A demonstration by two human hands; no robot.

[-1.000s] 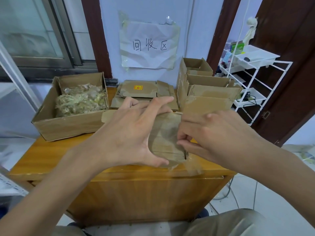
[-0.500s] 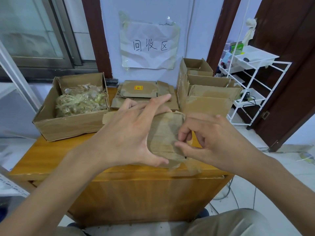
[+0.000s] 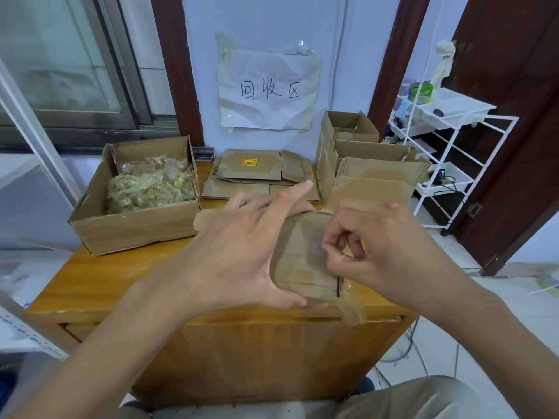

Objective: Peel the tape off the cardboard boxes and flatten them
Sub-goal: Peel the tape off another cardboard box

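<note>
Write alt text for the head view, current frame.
A person's left hand grips a small cardboard box over a wooden table while the right hand picks at its clear tape. Behind: a box of peeled tape, flattened cardboard, open boxes.

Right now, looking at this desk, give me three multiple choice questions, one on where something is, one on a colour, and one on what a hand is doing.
1. Where is the open box of peeled tape?
A. at the wooden desk's back left
B. on the white rack
C. on the floor

2. What colour is the label on the flattened cardboard stack?
A. blue
B. yellow with red
C. green

3. What is the left hand doing?
A. hanging idle off the desk
B. gripping the small cardboard box
C. reaching into the tape box

Answers: 1 A, the box stands at the desk's back left corner. 2 B, the sticker on top is yellow with a red mark. 3 B, thumb below and fingers over the top clasp the box, while the right hand picks at its tape.
</note>
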